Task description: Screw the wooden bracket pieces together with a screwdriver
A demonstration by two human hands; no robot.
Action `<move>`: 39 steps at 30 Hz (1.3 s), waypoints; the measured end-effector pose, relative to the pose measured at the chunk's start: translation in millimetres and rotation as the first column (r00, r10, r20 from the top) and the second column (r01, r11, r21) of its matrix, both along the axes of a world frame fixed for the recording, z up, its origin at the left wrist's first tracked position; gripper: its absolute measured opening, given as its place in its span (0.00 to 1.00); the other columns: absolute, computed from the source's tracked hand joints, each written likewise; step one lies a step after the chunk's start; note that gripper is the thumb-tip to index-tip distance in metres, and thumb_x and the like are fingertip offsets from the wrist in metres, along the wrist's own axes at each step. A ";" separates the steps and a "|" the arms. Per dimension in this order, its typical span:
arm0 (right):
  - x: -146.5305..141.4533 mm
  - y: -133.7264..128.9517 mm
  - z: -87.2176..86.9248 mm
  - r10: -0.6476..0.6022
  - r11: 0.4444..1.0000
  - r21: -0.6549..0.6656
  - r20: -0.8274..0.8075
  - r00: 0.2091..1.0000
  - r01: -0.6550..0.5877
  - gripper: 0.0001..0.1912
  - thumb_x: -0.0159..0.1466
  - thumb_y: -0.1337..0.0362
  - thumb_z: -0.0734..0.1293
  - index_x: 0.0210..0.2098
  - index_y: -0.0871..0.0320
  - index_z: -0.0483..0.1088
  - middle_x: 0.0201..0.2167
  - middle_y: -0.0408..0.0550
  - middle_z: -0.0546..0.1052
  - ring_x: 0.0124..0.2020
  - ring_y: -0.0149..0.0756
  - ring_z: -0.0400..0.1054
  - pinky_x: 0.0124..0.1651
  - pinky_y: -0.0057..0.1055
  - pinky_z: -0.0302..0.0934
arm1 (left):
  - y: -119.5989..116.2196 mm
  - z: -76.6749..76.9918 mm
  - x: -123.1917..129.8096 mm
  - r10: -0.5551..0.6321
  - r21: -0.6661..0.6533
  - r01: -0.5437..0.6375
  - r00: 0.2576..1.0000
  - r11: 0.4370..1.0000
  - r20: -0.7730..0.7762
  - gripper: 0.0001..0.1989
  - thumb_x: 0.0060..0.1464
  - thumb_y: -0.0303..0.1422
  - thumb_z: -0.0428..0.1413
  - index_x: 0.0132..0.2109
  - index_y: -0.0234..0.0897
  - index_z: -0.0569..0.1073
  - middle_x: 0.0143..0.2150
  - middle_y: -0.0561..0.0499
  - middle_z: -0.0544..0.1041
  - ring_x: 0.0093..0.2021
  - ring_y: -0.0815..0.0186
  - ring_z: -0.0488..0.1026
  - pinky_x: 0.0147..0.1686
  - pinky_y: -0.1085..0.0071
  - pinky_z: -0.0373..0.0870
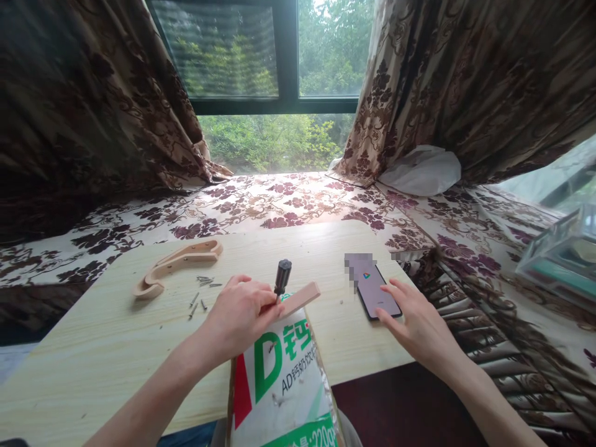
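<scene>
My left hand [244, 310] is closed, its fingertips gathered at the near end of a flat wooden strip [300, 300]. A screwdriver with a black handle [282, 276] stands upright at those fingertips; its lower shaft and tip are hidden. Beneath the strip lies a white and green printed carton [298, 397], reaching over the table's near edge. On the right, my right hand [416, 316] has its fingers apart, with fingertips at the right side of a smartphone [375, 292]. The phone lies on the table, its screen lit with a small coloured logo.
Several screws [203, 281] lie loose left of my left hand. A curved wooden piece [179, 264] rests farther left on the pale wooden table [112, 347]. Beyond are a floral cloth ledge [279, 198], a white plastic bag [421, 171] and a clear box [565, 251].
</scene>
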State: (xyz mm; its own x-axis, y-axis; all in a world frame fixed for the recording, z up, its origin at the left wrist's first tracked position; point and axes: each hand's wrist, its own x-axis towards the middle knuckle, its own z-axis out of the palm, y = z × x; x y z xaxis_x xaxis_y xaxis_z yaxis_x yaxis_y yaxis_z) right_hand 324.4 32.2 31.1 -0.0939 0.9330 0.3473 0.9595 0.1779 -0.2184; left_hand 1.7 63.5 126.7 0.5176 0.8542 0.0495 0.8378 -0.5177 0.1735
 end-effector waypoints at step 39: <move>29.8 38.8 9.8 0.228 0.971 -0.068 -0.015 0.974 -0.229 0.13 0.54 0.75 0.56 0.26 0.55 0.68 0.48 0.48 0.75 0.59 0.47 0.57 0.55 0.48 0.57 | -0.9 6.4 2.8 -0.006 0.001 0.006 1.000 1.000 0.026 0.18 0.59 0.41 0.47 0.29 0.42 0.77 0.23 0.55 0.73 0.26 0.71 0.67 0.45 0.63 0.59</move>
State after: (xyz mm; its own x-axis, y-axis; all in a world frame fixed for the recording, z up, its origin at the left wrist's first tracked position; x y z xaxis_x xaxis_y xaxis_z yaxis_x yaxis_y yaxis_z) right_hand 354.2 71.0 40.8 -0.3049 0.9090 0.2843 0.8936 0.3763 -0.2447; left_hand 4.5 62.5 133.0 0.5212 0.8511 0.0636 0.8300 -0.5228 0.1944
